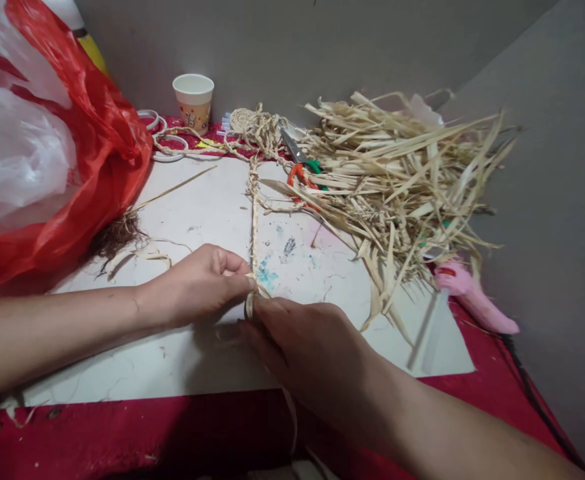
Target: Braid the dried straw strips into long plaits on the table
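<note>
A long braided straw cord runs from a tangle at the back of the white board toward me. My left hand pinches the near end of the braid, fingers closed on the strands. From the right, my right hand meets it and closes on the same end, with a loose strip wrapped over its fingers. Both hands touch at the braid's working end.
A heap of dried straw strips lies at right, over scissors with orange and green handles. A pink glue gun rests at the board's right edge. A paper cup and white rings stand behind, a red plastic bag at left.
</note>
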`<act>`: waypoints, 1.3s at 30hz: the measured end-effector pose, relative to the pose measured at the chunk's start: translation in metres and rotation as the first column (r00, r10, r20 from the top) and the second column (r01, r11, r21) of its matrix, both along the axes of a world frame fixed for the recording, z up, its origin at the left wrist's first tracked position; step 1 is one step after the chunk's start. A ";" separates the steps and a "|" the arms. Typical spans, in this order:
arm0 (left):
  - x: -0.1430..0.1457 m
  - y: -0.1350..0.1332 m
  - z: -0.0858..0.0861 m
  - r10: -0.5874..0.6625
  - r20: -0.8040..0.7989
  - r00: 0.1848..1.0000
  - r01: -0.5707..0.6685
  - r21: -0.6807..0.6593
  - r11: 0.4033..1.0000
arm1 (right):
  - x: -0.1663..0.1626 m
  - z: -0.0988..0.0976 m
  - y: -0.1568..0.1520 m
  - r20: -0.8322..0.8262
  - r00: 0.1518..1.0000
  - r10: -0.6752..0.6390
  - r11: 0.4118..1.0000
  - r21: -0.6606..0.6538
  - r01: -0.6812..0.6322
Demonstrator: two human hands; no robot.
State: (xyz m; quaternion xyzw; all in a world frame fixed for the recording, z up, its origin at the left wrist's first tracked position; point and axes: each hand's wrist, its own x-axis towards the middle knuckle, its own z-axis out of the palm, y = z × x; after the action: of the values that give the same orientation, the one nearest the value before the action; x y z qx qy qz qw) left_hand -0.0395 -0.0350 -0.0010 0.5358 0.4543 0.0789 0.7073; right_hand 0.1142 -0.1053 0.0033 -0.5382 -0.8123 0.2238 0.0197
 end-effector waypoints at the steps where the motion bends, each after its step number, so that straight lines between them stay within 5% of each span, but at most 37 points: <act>1: 0.000 0.000 0.000 0.012 0.010 1.000 -0.012 -0.011 1.000 | 0.000 0.006 0.000 -0.046 0.999 0.000 0.999 -0.053 -0.003; 4: -0.001 0.000 0.003 0.074 0.042 0.996 -0.073 -0.026 0.997 | 0.003 0.021 -0.001 -0.249 0.968 -0.023 0.966 -0.257 -0.043; 7: -0.003 0.001 0.004 0.116 0.059 0.992 -0.112 -0.066 0.992 | 0.008 0.031 -0.006 -0.414 0.908 -0.054 0.858 -0.485 -0.170; 10: -0.007 0.003 0.007 0.107 0.071 0.992 -0.100 -0.090 0.991 | 0.016 0.034 -0.006 -0.525 0.841 -0.132 0.799 -0.558 -0.223; 13: -0.010 0.005 0.010 0.091 0.091 0.992 -0.082 -0.099 0.992 | 0.022 0.029 0.006 -0.620 0.685 -0.383 0.880 -0.471 0.066; 16: -0.011 0.006 0.014 0.090 0.097 0.991 -0.080 -0.100 0.992 | 0.021 0.013 0.024 -0.675 0.496 -0.547 0.837 -0.443 0.320; 21: -0.007 0.008 0.010 0.000 0.131 0.991 0.006 -0.044 0.999 | 0.013 -0.021 0.040 -0.643 0.561 -0.521 0.758 -0.651 -0.044; 27: -0.011 0.010 0.000 -0.088 0.094 0.992 0.077 0.113 0.991 | 0.015 -0.024 0.043 -0.668 0.488 -0.562 0.683 -0.707 -0.183; 32: -0.013 0.008 0.008 -0.170 -0.074 0.983 0.184 0.320 0.929 | 0.014 -0.018 0.044 -0.646 0.459 -0.610 0.654 -0.737 -0.169; 39: -0.013 0.003 0.018 -0.243 -0.361 0.900 0.415 0.544 0.729 | 0.007 -0.025 0.038 -0.652 0.522 -0.551 0.755 -0.655 -0.020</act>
State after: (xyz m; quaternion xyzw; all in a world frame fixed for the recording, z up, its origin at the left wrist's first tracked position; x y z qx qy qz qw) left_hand -0.0524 -0.0320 0.0170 0.8122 0.3916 0.0206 0.4319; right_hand 0.1213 -0.0675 -0.0219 -0.4740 -0.4965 0.6789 0.2606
